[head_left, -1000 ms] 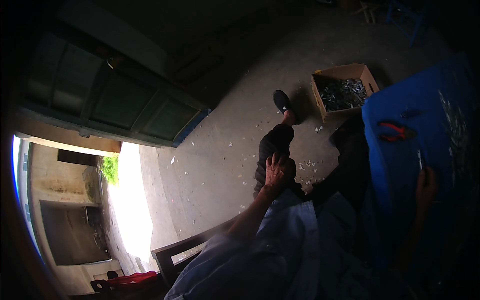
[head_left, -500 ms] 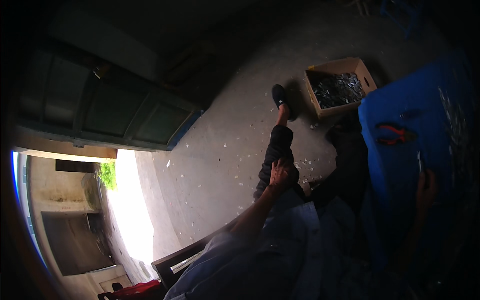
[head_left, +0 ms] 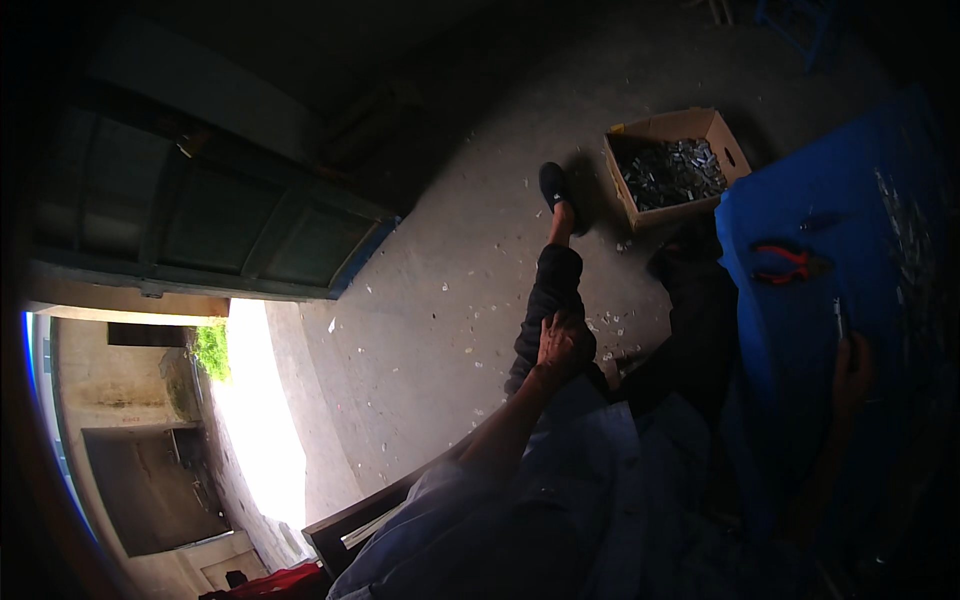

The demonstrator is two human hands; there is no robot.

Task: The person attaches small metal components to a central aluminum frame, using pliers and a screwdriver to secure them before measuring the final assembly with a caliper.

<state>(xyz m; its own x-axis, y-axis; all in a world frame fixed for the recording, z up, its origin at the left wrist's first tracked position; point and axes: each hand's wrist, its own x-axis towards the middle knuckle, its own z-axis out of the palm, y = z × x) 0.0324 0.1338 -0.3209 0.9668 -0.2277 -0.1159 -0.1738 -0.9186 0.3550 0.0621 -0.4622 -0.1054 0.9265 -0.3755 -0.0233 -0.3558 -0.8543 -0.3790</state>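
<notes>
My left hand [head_left: 563, 345] rests on my trouser-covered knee, fingers draped over it and dim in the shadow; I see nothing held in it. Over the blue-covered table at the right, my right hand [head_left: 853, 370] is closed on a slim silvery metal piece [head_left: 840, 318], which sticks out past the fingertips. The dark keeps its exact kind from showing. Beyond that hand lie red-handled pliers [head_left: 785, 265], and a small dark tool [head_left: 822, 221] is just past them. Many thin shiny pieces [head_left: 908, 235] are spread along the table's right part.
A cardboard box [head_left: 690, 212] filled with small metal pieces stands on the floor against the table [head_left: 745, 235]. Small scraps litter the concrete floor [head_left: 420, 300]. A dark green door [head_left: 225, 220] stands at the left, beside a bright doorway. My outstretched foot wears a black shoe [head_left: 553, 185].
The view has shifted very slightly. Both hands stay almost where they were, the right one still holding the silvery metal piece.
</notes>
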